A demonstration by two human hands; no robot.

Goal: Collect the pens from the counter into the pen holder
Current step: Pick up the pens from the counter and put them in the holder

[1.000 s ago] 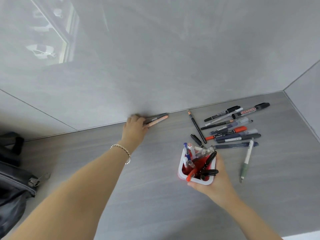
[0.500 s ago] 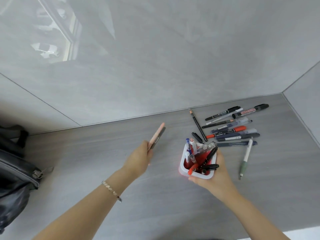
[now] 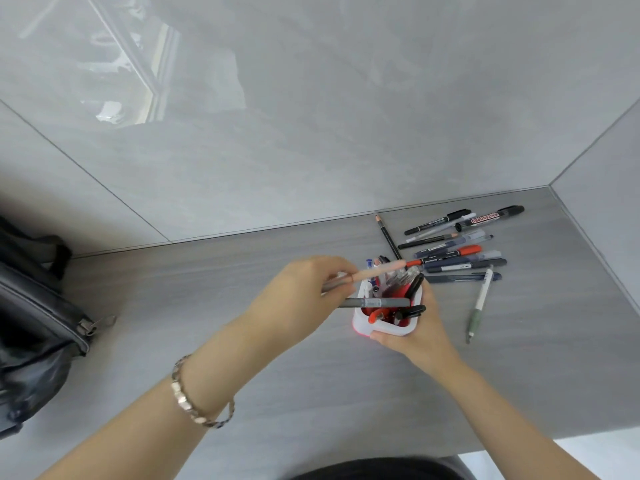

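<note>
Head view, left hand (image 3: 298, 299) gripping two pens (image 3: 377, 301) lengthwise rightward over pen holder (image 3: 384, 327)

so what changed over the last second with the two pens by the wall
The left hand picked up the peach pen and the grey pen from the counter at the wall, lifted them and carried them right; they now lie across the top of the pen holder, not yet dropped in. The right hand kept its grip on the holder, and the loose pens beyond it stayed put.
</note>
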